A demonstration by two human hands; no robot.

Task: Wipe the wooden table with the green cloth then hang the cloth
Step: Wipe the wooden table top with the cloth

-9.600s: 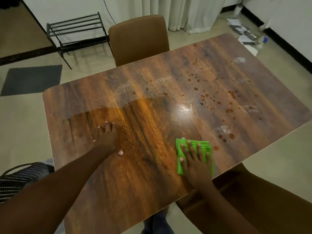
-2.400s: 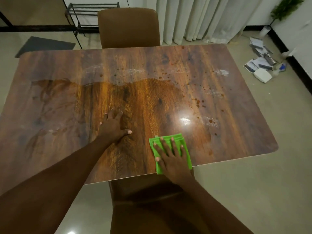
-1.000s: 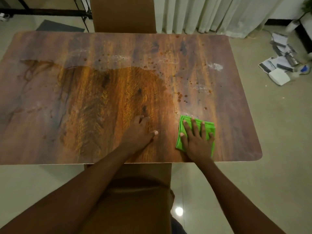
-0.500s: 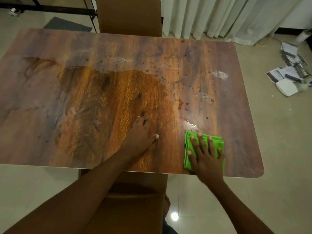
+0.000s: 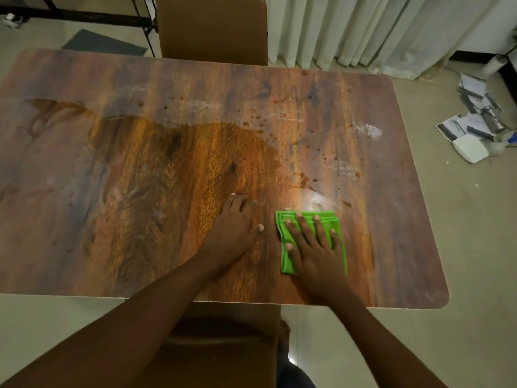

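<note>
The wooden table point(image 5: 112, 219) fills most of the view, with a darker wet patch across its middle and small reddish drops and pale smears toward the right and far side. A folded green cloth point(image 5: 285, 259) lies flat near the front edge, right of centre. My right hand point(image 5: 313, 247) presses flat on it with fingers spread, covering most of it. Flat on the bare wood just left of the cloth rests my left hand point(image 5: 235, 228), holding nothing.
A brown chair point(image 5: 212, 26) stands at the table's far side and another brown chair point(image 5: 223, 345) is tucked under the near edge. Pale curtains point(image 5: 363, 29) hang behind. Papers and a white box point(image 5: 470, 148) lie on the floor at right. A dark mat point(image 5: 103, 46) lies far left.
My right hand has slid the green cloth slightly left along the front part of the table. My left hand has stayed flat beside it.
</note>
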